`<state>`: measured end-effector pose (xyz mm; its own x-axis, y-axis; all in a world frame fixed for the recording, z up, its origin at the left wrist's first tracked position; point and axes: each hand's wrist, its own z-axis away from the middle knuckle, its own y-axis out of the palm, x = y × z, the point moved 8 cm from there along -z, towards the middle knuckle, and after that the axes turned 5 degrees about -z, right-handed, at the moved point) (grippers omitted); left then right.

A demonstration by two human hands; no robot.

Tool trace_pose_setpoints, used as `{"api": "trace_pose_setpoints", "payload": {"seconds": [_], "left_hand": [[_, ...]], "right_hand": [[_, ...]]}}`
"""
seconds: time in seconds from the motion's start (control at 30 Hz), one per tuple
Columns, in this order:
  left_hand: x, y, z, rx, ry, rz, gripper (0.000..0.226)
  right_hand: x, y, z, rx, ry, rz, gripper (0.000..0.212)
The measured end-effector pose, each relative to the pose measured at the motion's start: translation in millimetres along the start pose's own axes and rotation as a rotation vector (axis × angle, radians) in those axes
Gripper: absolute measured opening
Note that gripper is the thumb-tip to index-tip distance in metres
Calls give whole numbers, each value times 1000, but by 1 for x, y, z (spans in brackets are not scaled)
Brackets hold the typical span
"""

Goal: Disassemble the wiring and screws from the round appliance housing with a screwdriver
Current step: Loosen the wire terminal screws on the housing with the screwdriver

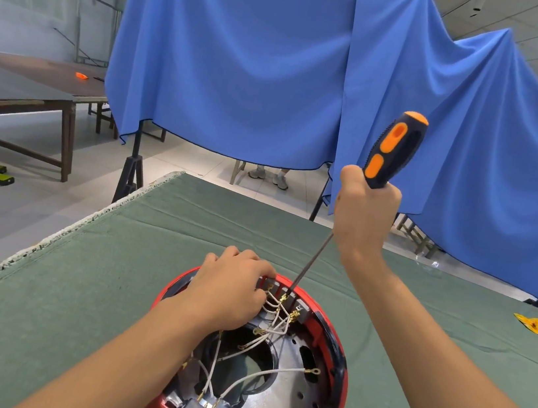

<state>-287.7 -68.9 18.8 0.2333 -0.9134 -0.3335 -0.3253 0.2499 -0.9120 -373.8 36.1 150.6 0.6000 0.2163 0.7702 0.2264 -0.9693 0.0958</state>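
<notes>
Above the red housing point(338, 379), right hand point(364, 214) fisted round screwdriver point(394, 152), left hand point(230, 293) pinching wires point(275, 312)

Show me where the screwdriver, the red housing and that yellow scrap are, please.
screwdriver point(393, 152): head view, on its black and orange handle.
red housing point(341, 380): head view, on its right rim.
yellow scrap point(530, 324): head view, on its middle, lying on the green cloth.
</notes>
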Motion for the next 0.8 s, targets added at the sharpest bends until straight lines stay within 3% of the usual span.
{"api": "trace_pose_setpoints", "payload": {"seconds": [0.33,0.67,0.8], "left_hand": [[-1,-1,-2,-12,0,-8,41],[2,0,-4,-7,-2,-16,42],[2,0,-4,-1,-4,-13,41]], "right_hand": [[-73,-40,-36,-292,373,-8,23],[-108,-67,-27,-442,540,-95,16],[-94,-71,-24,-422,456,-176,20]]}}
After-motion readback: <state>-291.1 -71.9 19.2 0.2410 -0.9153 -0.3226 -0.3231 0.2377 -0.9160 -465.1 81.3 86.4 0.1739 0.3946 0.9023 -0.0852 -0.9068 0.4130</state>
